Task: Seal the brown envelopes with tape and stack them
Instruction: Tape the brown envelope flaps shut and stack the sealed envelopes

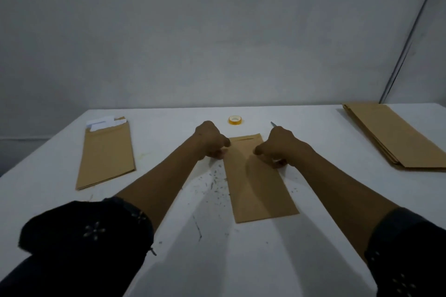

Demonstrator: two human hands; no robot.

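At frame centre, the envelope (pixel 258 181) is pinched at both edges by the left hand (pixel 210 140) and right hand (pixel 284 146), each grip closed on it, seemingly steadying it on the desk (pixel 217 260) for taping.

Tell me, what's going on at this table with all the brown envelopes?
A person is working on one brown envelope lying flat mid-table. The left hand and right hand grip its two long edges near the top. A roll of tape sits untouched just beyond. A pile with white paper poking out lies to the left, and a stack of envelopes to the right.
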